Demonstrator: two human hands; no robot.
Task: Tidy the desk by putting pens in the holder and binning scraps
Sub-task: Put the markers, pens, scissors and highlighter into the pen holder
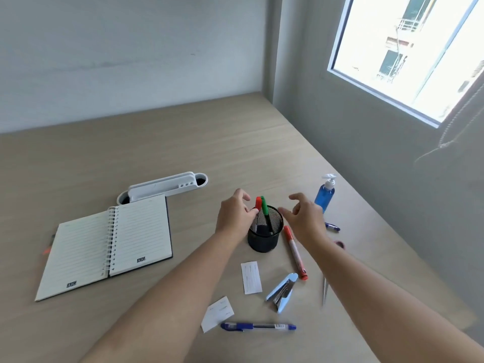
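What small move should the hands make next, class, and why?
Probably the right hand, open and empty, should drop onto the red-capped marker lying beside the black mesh holder: it is the nearest loose pen, while two markers already stand inside.

I observed a matt pale wood-grain desk, a round black metal-mesh pen holder, white paper scraps and a glossy pale-blue plastic-and-metal stapler.

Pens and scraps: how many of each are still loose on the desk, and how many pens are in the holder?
Pens in holder: 2, red marker and green marker
Pens loose: 3, red marker, blue pen, blue pen partly hidden by the right hand
Scraps loose: 2
Total: 7
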